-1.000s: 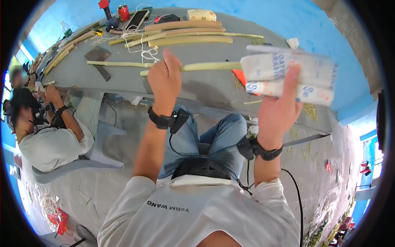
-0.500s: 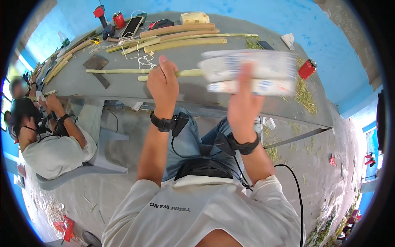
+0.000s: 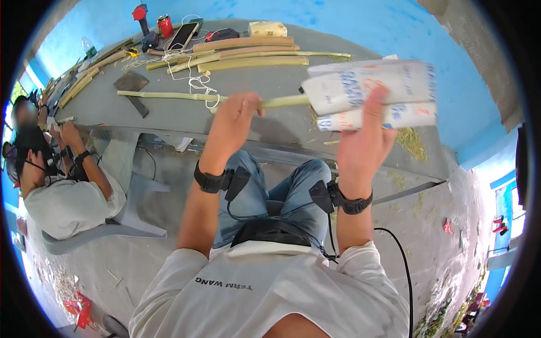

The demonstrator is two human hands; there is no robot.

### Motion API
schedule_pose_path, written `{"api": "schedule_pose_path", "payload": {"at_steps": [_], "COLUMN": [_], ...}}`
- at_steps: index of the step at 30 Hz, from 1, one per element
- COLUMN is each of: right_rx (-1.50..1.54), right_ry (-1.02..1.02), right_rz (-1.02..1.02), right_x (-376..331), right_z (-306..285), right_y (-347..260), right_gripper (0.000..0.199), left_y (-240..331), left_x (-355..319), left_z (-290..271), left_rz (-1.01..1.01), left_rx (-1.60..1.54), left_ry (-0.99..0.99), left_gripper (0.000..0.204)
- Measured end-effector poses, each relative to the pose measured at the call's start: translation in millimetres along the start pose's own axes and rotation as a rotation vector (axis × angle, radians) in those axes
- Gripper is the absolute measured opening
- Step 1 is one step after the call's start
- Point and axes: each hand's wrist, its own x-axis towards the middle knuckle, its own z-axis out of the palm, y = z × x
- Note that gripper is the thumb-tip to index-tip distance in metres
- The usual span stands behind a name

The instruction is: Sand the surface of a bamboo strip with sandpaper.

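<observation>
My left hand is closed round a pale green bamboo stick above the near edge of the table. The stick's right end goes out of sight at a folded white sheet with blue and orange print. My right hand grips that sheet, thumb on top and fingers mostly hidden under it. Whether the sheet wraps fully round the stick, I cannot tell. Another thin bamboo stick lies on the table left of my left hand, close to a dark cleaver.
Several bamboo pieces lie across the grey table, with tangled white string. Behind them are a phone, a red can and a cordless tool. Straw lies at right. A co-worker sits at left.
My right hand and the folded sheet have moved right, away from my left hand. My left hand has shifted slightly right and down, still gripping the bamboo stick.
</observation>
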Motion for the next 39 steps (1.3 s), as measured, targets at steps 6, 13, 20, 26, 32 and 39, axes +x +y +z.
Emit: {"api": "schedule_pose_path", "payload": {"at_steps": [6,13,20,26,32,39], "right_rx": [0.02,0.114,-0.011,-0.22,0.144,0.157], "right_ry": [0.178,0.27,0.034,0.102,0.143,0.115], "right_rz": [-0.056,-0.156,-0.081,0.066,-0.045,-0.065], "right_x": [-1,0,7,-5,5,2], "right_z": [7,13,7,28,4,-11], "right_y": [28,9,-6,20,20,10], "right_gripper": [0.051,0.05,0.049,0.052,0.056,0.055], "left_y": [-12,-18,-22,-26,-26,-22], "left_x": [0,-12,-13,-9,-10,-13], "left_z": [-4,12,12,11,13,3], "left_rz": [0.171,0.269,0.258,0.24,0.238,0.228], "left_rx": [0.044,0.261,0.282,0.337,0.319,0.238], "left_ry": [-0.176,0.096,0.181,0.209,0.159,0.039], "left_gripper": [0.046,0.046,0.037,0.038,0.039,0.043]}}
